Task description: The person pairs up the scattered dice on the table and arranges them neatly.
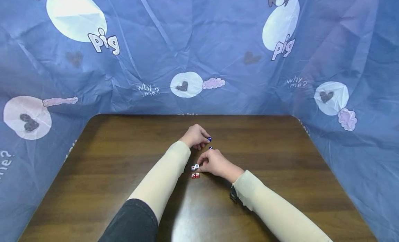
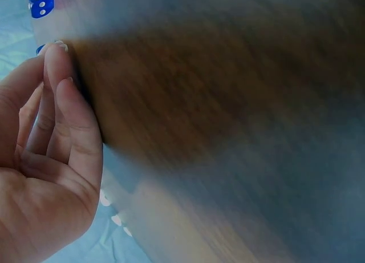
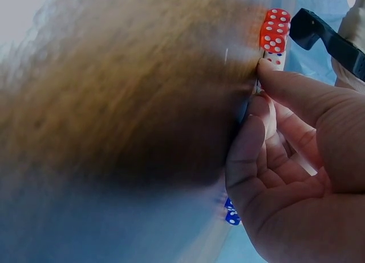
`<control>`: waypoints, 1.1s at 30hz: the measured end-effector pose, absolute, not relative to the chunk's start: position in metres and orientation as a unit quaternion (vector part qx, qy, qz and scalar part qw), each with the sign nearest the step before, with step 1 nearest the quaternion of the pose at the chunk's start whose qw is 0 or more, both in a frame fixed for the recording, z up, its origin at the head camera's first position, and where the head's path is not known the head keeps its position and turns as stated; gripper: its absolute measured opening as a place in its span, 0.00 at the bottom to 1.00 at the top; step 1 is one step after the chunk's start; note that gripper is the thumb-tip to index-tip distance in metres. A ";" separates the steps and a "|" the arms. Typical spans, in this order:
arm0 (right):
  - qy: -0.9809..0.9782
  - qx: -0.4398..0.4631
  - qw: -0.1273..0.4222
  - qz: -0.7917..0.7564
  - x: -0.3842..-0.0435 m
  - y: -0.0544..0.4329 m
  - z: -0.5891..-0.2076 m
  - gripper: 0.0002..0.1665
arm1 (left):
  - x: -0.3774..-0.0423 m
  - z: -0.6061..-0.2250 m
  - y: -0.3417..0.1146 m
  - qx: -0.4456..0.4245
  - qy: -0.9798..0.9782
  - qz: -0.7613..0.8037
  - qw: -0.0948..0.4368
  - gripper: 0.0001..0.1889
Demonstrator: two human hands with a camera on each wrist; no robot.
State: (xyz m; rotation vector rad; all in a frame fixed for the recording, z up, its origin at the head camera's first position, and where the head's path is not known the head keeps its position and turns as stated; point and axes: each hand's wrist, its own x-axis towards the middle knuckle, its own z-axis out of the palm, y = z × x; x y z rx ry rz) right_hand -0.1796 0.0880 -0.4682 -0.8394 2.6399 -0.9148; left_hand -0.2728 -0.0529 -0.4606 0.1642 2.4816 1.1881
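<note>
In the head view my left hand (image 1: pixel 196 136) pinches a blue die (image 1: pixel 209 139) at its fingertips, over the far part of the table. Most of that die is hidden by the fingers in the left wrist view, while another blue die (image 2: pixel 41 3) shows beyond them. That second blue die (image 1: pixel 210 148) lies just behind my right hand (image 1: pixel 216 163). Thumb and index finger of the right hand pinch a white die (image 1: pixel 196 166), which touches or nearly touches another white die (image 1: pixel 193 168). Two red dice (image 3: pixel 275 30) sit side by side, nearer to me than the white ones.
The brown wooden table (image 1: pixel 124 165) has rounded far corners. A blue patterned cloth (image 1: pixel 187 44) hangs behind it and along both sides. Under the right wrist a black strap or camera mount (image 1: pixel 233 194) sits close to the tabletop.
</note>
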 end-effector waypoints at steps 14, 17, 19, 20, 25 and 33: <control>0.897 -0.279 0.123 -0.321 -0.183 0.090 -0.465 0.09 | -0.272 -0.452 -0.067 0.066 0.883 0.429 0.178 0.08; 0.897 -0.278 0.129 -0.320 -0.183 0.089 -0.465 0.08 | -0.268 -0.449 -0.074 0.068 0.883 0.431 0.172 0.08; 0.900 -0.272 0.130 -0.314 -0.183 0.089 -0.464 0.08 | -0.265 -0.447 -0.077 0.073 0.879 0.439 0.171 0.08; 0.902 -0.271 0.129 -0.311 -0.183 0.089 -0.464 0.08 | -0.263 -0.445 -0.079 0.074 0.877 0.443 0.170 0.09; 0.899 -0.278 0.132 -0.313 -0.184 0.086 -0.464 0.09 | -0.252 -0.440 -0.091 0.063 0.872 0.457 0.166 0.09; 0.903 -0.264 0.136 -0.311 -0.181 0.086 -0.467 0.09 | -0.226 -0.433 -0.103 0.066 0.867 0.466 0.167 0.09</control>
